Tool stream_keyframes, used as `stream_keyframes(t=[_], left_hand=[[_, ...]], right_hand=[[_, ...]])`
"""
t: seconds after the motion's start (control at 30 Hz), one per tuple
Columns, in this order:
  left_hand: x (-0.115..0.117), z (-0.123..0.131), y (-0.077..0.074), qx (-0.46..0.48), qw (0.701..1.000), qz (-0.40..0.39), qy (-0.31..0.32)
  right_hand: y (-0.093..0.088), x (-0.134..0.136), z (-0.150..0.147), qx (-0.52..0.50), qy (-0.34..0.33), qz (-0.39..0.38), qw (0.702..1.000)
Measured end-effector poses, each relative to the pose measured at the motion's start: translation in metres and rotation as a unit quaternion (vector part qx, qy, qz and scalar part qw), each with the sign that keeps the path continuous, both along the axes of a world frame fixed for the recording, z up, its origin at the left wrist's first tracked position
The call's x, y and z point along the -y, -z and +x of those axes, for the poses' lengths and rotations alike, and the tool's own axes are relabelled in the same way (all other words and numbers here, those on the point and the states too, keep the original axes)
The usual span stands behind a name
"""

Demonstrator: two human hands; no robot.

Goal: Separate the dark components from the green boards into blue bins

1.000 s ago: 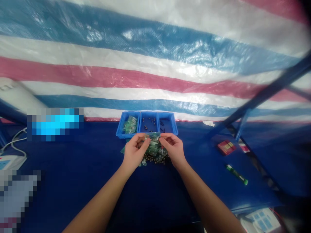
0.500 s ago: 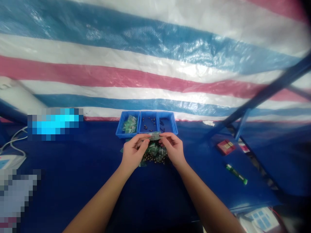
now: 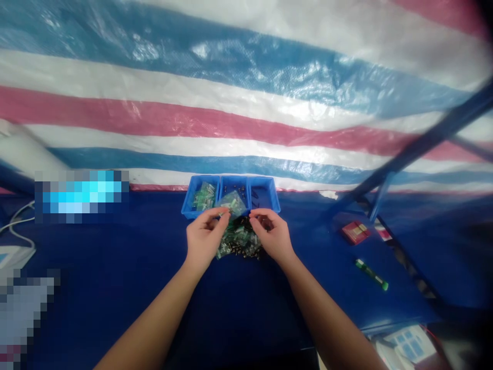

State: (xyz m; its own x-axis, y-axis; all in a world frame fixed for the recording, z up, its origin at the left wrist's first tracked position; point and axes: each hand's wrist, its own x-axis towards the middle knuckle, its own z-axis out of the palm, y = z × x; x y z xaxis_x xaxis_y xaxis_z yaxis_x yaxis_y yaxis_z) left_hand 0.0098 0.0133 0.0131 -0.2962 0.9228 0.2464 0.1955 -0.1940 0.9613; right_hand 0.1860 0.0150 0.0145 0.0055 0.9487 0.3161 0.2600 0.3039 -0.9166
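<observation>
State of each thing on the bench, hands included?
Left hand: pinching clear packet
Clear packet: held up, tilted
Right hand: fingers curled, grip unclear
Pile: loose, packets and metal pieces mixed
Left bin: open, holds packets
Middle bin: open, partly hidden
Right bin: open, holds dark pieces
Red box: lying flat
Green item: lying flat

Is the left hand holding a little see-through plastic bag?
Yes, the left hand pinches the small clear plastic bag between thumb and fingers.
</observation>
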Motion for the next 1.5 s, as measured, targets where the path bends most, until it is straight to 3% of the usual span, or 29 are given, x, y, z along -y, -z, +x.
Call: stream_keyframes(t=[0.1,0.23,0.3,0.37,0.47,0.7,0.87,1.03,1.3,1.5], left_hand=[[-0.011,-0.011,-0.001,0.038,0.995,0.025,-0.092],[-0.019,-0.025,0.001,0.011,0.991,-0.062,-0.116],[-0.018,-0.026,0.001,-0.022,0.988,-0.101,-0.111],[-0.014,-0.023,0.0,-0.058,0.99,-0.084,-0.099],[-0.007,-0.017,-0.003,-0.104,0.989,-0.033,-0.096],[-0.002,-0.01,-0.001,-0.143,0.989,-0.019,-0.024],[0.003,-0.008,0.003,-0.219,0.97,0.017,0.102],[0.007,-0.002,0.008,-0.295,0.933,0.007,0.205],[0.004,-0.003,0.006,-0.362,0.911,0.009,0.196],[0.003,-0.004,0.01,-0.374,0.91,0.041,0.177]], right_hand=[[-0.018,0.004,0.011,0.191,-0.16,0.064,0.966],[-0.037,0.019,0.017,0.376,-0.316,0.007,0.871],[-0.039,0.031,0.013,0.455,-0.335,-0.051,0.823],[-0.038,0.041,0.005,0.537,-0.307,-0.08,0.782],[-0.033,0.05,-0.005,0.583,-0.283,-0.073,0.758],[-0.031,0.048,0.001,0.532,-0.305,-0.045,0.789],[-0.036,0.033,0.01,0.364,-0.266,-0.057,0.891],[-0.024,0.013,0.011,0.223,-0.127,-0.021,0.966],[-0.002,0.002,0.009,0.161,-0.081,-0.004,0.984],[0.001,0.002,0.006,0.068,-0.09,-0.059,0.992]])
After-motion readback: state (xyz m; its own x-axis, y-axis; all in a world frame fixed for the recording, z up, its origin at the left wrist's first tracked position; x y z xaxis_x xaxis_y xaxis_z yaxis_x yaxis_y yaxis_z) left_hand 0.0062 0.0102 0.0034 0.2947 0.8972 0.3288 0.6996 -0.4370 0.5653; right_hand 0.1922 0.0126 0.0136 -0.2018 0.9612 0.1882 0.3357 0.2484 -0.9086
